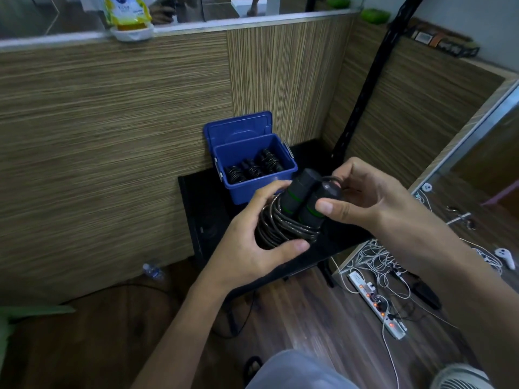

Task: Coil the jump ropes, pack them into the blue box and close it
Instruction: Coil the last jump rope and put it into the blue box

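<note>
I hold a coiled jump rope (283, 224) with two black handles ringed in green just in front of the blue box (262, 189). My left hand (250, 242) grips the wound cable from the left and below. My right hand (356, 197) pinches the handle tops, thumb on the right handle. The box stands open on a black table (202, 209), its lid (238, 127) leaning back against the wood panel. Several coiled black ropes (252, 167) lie inside the box.
Striped wood panels close off the back and right. A white power strip (376, 301) and tangled white cables lie on the floor at right. A plastic bottle (153, 270) lies on the floor at left. My knee shows at the bottom.
</note>
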